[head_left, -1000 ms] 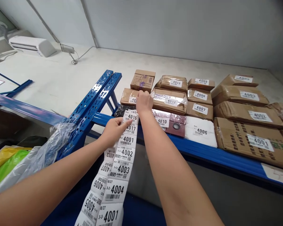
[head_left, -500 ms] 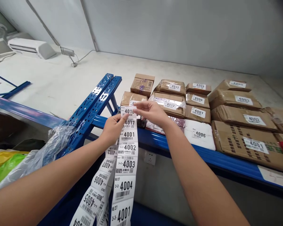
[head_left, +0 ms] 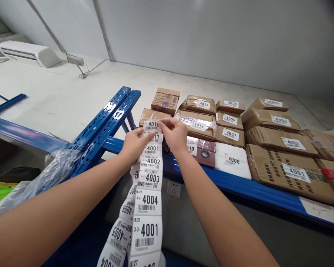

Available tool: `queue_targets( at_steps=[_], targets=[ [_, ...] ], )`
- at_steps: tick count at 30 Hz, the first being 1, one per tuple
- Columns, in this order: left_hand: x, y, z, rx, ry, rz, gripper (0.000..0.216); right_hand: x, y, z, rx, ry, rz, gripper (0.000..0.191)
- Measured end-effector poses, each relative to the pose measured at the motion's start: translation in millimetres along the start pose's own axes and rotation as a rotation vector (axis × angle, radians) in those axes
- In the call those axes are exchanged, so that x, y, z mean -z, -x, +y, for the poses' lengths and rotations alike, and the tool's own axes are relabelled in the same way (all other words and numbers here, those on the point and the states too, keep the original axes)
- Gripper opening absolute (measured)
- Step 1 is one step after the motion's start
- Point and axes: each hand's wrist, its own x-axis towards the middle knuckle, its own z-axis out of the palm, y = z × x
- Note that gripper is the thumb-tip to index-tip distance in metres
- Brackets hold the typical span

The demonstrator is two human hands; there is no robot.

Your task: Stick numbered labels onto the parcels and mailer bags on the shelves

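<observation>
A long strip of white number labels (head_left: 149, 202) hangs in front of me, folded over lower down, with numbers such as 4017, 4001 and 4002 printed on it. My left hand (head_left: 136, 145) pinches the strip near its top, the thumb lying across the 4017 label. At the upper right corner of the top label, my right hand (head_left: 176, 134) has its thumb and fingertips closed on the edge. The last digit there is partly covered by those fingers. Just behind the strip is a cardboard box (head_left: 145, 115), mostly blocked from sight.
Stacked parcels with number labels stand on a blue shelf beam (head_left: 203, 175), among them a white package (head_left: 231, 159) and a large box (head_left: 291, 172). A blue rack upright (head_left: 102, 124) rises at left. Plastic wrapping (head_left: 57, 174) hangs beside it. A wall socket (head_left: 174, 189) sits below.
My right hand has come left, its fingers closing on the top label's corner. The strip's lower part has swung slightly right, and the view has shifted a little.
</observation>
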Motion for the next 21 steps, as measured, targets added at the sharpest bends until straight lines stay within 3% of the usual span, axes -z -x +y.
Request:
queue_targets(
  at_steps=[4,9,14,19,21],
  targets=[
    [-2,-11,0,-0.004,0.007,0.038,0.029,-7,-24,-1,0.091,0.154,0.062,0.006],
    [-6,-17,-8,-0.025,-0.055,-0.044,0.030,-10,-92,10,0.195,0.399,0.239,0.014],
    [-3,-14,-12,0.017,-0.024,-0.139,0.028,-9,-137,24,0.162,0.758,0.117,0.003],
    [0,-14,-13,-0.020,0.004,-0.165,0.028,-9,-140,33,0.234,0.794,0.189,0.046],
    [1,-13,-13,-0.013,0.012,-0.152,0.027,-5,-136,31,0.263,0.789,0.096,0.052]
  ],
)
